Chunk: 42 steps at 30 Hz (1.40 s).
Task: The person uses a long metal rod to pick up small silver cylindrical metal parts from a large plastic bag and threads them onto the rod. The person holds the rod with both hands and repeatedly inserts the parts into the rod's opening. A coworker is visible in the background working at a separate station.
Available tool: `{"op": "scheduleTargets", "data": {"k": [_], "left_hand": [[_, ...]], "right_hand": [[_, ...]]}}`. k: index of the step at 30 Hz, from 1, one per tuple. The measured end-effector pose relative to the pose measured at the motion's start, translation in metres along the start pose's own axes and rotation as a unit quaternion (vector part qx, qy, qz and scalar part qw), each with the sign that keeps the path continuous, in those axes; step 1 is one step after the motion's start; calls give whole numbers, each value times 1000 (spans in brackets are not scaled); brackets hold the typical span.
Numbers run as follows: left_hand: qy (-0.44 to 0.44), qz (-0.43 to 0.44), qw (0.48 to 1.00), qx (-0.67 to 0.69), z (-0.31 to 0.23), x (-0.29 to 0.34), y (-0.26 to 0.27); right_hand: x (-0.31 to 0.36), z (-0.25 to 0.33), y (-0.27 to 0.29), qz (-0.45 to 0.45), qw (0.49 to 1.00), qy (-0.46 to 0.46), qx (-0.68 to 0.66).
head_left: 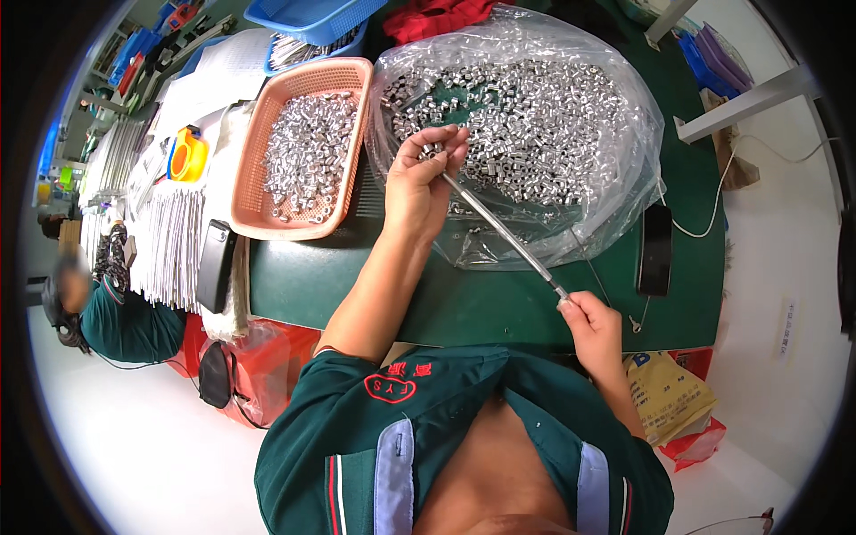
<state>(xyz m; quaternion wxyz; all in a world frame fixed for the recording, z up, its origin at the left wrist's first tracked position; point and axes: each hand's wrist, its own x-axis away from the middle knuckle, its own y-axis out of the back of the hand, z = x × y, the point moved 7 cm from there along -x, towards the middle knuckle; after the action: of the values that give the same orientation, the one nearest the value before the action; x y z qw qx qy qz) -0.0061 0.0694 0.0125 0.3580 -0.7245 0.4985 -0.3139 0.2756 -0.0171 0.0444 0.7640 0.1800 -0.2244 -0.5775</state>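
A slim silver metal rod (504, 234) slants between my two hands over the near side of the table. My right hand (596, 332) pinches its lower end with thumb and forefinger. At the rod's upper end, my left hand (417, 187) is closed, with small silver metal pieces showing between its curled fingers. Just beyond the left hand spreads a clear plastic bag (615, 209), opened out flat and covered with a great many short silver metal pieces (535, 134). To the left stands a pink perforated basket (247, 192) holding more such pieces (308, 147).
Papers (169, 241), an orange tape dispenser (187, 156) and a black phone-like case (216, 267) lie left. Blue baskets (308, 20) stand behind. A dark phone (655, 250) rests right, near a metal table leg (744, 107). A co-worker in green (134, 325) sits far left.
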Motion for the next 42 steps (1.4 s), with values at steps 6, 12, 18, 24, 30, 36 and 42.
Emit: {"op": "scheduleTargets", "data": {"k": [6,12,18,24,30,36,42], "left_hand": [[96,16,973,208,11,-6,9],[75,-3,980,187,10,-5,11],[129,33,976,169,13,-4,5],[147,46,978,141,16,1,1],[106,72,971,204,7,-7,4],[87,82,976,180,4,-7,4],[31,73,992,101,3,-6,6]], "right_hand": [[1,-38,-21,108,972,-132,-160],[-1,-28,-14,73,989,-75,-107],[-3,-6,2,-55,994,65,61],[3,-47,-30,157,940,-182,-243],[0,-39,-21,117,961,-134,-211],[0,-37,-16,92,981,-94,-145],[3,-35,-21,85,978,-113,-152]]}}
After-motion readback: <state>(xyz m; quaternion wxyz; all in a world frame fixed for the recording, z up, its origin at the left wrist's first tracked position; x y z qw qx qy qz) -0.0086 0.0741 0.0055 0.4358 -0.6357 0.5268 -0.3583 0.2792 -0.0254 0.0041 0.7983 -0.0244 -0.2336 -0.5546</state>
